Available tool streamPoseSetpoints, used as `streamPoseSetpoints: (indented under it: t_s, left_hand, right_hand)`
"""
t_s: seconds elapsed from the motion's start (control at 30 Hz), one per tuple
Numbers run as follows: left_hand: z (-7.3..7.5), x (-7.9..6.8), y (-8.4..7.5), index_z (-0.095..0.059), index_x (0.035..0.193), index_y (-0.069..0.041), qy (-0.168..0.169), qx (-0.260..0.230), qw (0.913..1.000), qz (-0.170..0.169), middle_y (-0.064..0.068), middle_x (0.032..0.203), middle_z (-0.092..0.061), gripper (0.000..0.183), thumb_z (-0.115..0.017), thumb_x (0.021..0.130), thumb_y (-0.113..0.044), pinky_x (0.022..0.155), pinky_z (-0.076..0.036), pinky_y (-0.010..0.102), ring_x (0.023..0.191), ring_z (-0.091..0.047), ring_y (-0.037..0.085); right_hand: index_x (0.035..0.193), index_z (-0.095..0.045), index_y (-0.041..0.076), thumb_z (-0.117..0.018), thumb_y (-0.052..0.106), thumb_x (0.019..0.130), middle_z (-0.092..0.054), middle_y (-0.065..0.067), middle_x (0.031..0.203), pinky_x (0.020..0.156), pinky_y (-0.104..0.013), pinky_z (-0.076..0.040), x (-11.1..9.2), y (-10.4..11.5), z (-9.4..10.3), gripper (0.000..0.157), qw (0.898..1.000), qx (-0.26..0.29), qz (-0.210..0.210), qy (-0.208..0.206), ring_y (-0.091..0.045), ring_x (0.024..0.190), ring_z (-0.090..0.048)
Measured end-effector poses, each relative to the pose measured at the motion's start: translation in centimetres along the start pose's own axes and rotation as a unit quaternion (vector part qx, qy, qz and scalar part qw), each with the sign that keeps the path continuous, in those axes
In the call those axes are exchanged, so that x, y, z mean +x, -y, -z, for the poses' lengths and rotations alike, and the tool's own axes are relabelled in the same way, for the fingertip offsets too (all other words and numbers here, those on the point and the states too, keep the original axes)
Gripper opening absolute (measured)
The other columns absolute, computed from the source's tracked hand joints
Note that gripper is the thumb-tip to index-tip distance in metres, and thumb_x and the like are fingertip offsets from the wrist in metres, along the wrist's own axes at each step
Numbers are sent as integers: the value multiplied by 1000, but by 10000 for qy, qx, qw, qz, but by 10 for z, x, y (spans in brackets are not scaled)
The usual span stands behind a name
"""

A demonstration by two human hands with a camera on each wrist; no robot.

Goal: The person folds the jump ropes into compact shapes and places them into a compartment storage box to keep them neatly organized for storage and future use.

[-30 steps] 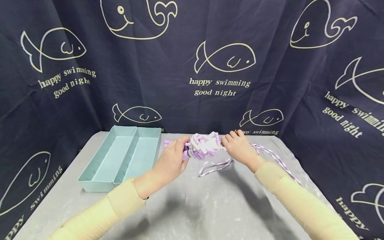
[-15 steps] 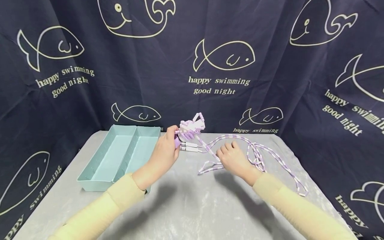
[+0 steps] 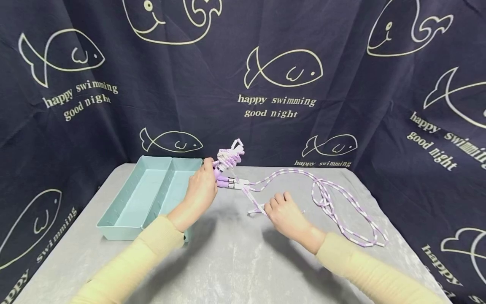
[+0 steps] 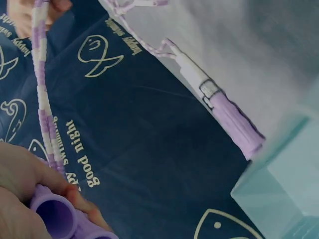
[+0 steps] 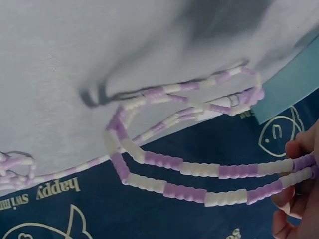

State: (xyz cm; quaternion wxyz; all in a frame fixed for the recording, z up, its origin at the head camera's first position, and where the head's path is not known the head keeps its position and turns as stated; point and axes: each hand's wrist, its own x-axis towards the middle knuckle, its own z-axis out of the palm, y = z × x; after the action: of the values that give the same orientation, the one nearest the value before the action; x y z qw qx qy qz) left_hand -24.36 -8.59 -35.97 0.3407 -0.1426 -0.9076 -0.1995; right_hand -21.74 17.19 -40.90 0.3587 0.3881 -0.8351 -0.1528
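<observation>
My left hand (image 3: pixel 200 185) grips the purple handles of a beaded jump rope; their hollow ends (image 4: pixel 60 213) show in the left wrist view. Purple-and-white rope is wound in a bundle (image 3: pixel 229 157) at the other end of these handles. From the bundle a doubled strand (image 3: pixel 248 195) slants down to my right hand (image 3: pixel 285 215), which holds it above the table. Past that hand, the strand's loose loop (image 5: pixel 187 169) hangs in the right wrist view. A second jump rope (image 3: pixel 345 198) lies on the table, its purple-and-white handles (image 3: pixel 229 182) just beyond my left hand.
A light-blue bin (image 3: pixel 121 233) with two long compartments stands at the left, partly behind my left forearm. Grey cloth covers the table (image 3: pixel 243 257). A dark-blue curtain (image 3: pixel 212 93) with fish drawings encloses the back and sides.
Both hands have moved left, the right one also nearer and lower. The bundle has tilted up, and the doubled strand now stretches between the hands. The second rope's handles have come into view.
</observation>
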Motion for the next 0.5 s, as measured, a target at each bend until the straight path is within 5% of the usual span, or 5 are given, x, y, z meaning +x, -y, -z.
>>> streamPoseSetpoints:
  t_s: [0.27,0.5]
  left_hand:
    - [-16,-6,2,-45,98,0,-98,1377,9904,121,16,74,-57,16,-51,83,4,47,-38,41,61,-57,34]
    - [-24,-7,-9,-49,97,0,-595,1937,9793,-5,15,68,-55,15,-38,87,0,46,-38,40,56,-54,31]
  right_hand:
    - [64,-44,10,-28,6,83,-44,-6,60,62,-39,-32,10,3,23,26,9990,-181,253,-321,-25,60,-38]
    - [66,-45,10,-30,7,88,-44,-5,62,66,-39,-34,24,4,50,27,9973,-385,368,-510,-24,62,-40]
